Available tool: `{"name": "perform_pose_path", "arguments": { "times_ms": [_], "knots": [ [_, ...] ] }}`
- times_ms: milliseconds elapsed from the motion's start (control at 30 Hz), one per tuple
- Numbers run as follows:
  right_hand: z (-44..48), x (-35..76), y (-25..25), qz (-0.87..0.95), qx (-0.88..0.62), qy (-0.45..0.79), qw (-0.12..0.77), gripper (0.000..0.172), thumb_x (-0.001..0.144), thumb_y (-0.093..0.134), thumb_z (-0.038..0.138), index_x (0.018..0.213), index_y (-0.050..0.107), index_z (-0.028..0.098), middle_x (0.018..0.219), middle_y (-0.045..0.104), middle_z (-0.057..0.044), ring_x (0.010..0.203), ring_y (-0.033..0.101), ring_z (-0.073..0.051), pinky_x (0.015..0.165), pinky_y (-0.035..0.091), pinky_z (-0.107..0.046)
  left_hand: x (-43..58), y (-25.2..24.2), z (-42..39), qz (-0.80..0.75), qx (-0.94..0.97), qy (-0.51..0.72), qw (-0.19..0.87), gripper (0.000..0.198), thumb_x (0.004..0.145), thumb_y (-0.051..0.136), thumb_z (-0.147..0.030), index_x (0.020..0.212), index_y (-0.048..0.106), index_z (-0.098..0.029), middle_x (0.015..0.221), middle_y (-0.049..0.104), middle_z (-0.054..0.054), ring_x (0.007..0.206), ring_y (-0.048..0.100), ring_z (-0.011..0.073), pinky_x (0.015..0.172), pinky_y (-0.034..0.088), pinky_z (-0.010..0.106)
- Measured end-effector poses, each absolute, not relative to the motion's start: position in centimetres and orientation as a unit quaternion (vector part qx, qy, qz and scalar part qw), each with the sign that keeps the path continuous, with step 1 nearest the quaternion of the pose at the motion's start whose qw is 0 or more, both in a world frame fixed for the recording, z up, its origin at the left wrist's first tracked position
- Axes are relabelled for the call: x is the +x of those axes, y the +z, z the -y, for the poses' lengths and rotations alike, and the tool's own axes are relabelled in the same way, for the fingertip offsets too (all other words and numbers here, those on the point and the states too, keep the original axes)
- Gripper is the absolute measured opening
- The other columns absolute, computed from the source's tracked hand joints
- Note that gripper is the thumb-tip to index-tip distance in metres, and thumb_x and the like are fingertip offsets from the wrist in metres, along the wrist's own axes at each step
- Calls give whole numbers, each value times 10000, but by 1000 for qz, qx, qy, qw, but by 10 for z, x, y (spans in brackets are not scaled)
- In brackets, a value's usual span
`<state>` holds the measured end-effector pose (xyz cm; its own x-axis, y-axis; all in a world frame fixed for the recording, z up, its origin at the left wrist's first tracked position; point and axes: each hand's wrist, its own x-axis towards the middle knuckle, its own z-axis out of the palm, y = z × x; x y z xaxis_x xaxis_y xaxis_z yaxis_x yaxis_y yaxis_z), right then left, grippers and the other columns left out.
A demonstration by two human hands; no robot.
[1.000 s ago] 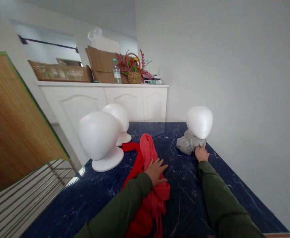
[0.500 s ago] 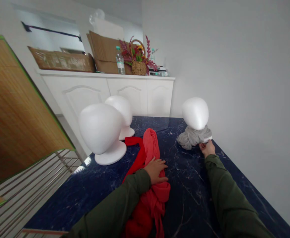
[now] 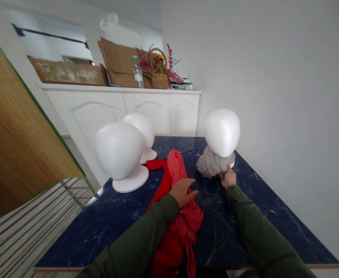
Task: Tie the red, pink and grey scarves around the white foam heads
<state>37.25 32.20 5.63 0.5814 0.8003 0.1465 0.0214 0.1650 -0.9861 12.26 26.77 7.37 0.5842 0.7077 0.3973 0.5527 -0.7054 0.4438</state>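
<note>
My right hand [image 3: 229, 177] is closed at the near edge of a white mannequin head [image 3: 223, 131], low down where the base rim shows. A grey scarf [image 3: 211, 162] is wound around that head's neck and partly hides the base. My left hand [image 3: 183, 192] is over a coral scarf [image 3: 177, 164], thumb and fingers apart, not gripping it. Beside and under the coral one lies a bright red scarf [image 3: 165, 181], running to the table's front edge. On the left stand two more bare mannequin heads, a nearer one [image 3: 119, 150] and a farther one [image 3: 142, 129].
The dark blue marbled table [image 3: 100, 220] has a wall along its right. Behind it, a white cabinet [image 3: 100, 108] carries cardboard boxes [image 3: 68, 73], a water bottle [image 3: 138, 73] and a flower basket [image 3: 159, 80]. At left is a metal rack [image 3: 48, 216] with a wooden panel [image 3: 19, 135].
The grey-scarfed mannequin head has shifted left and nearer along with my right hand. My left hand has lifted slightly off the coral scarf. The view has moved a little.
</note>
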Motion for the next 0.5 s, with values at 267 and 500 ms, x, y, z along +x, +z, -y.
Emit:
{"name": "perform_pose_path", "arguments": {
  "times_ms": [267,500],
  "knots": [
    [-260,262,43,442,-508,329,662,299,777,354,373,968,482,182,963,609,-107,877,591,-199,642,496,-280,121,76,-271,-413,730,522,157,551,728,537,-313,1220,401,-105,1205,481,157,1137,440,269,963,352,442],
    [-256,295,66,204,-400,499,741,277,769,431,408,931,528,207,855,655,-23,729,625,-153,588,512,-255,73,88,-313,-462,451,692,322,171,646,489,-99,759,606,-154,791,618,41,870,568,193,847,439,341]
  ]
}}
